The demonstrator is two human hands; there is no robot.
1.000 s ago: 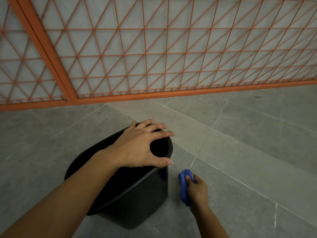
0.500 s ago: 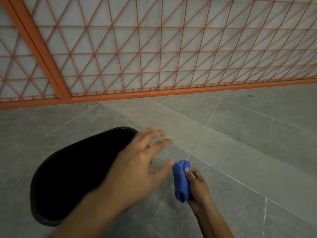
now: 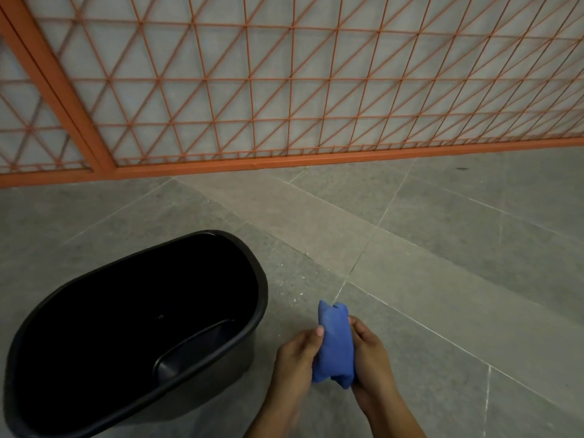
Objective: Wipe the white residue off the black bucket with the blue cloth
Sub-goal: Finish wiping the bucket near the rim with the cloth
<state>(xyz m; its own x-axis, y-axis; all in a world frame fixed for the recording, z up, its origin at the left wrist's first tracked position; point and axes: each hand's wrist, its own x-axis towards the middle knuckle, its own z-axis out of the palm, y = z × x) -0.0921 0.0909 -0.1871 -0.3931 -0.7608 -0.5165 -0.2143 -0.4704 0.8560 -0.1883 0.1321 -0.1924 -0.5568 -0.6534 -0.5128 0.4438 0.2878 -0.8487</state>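
Both the left hand and right hand clutch the blue cloth at lower centre; best refold it firmly before rubbing the black bucket lower left.

A black bucket stands upright on the grey tiled floor, its oval mouth open to the camera, with white specks on the tile just beside its right rim. To its right, apart from it, the left hand and right hand together grip a folded blue cloth between them. An orange lattice fence runs along the floor's far edge.
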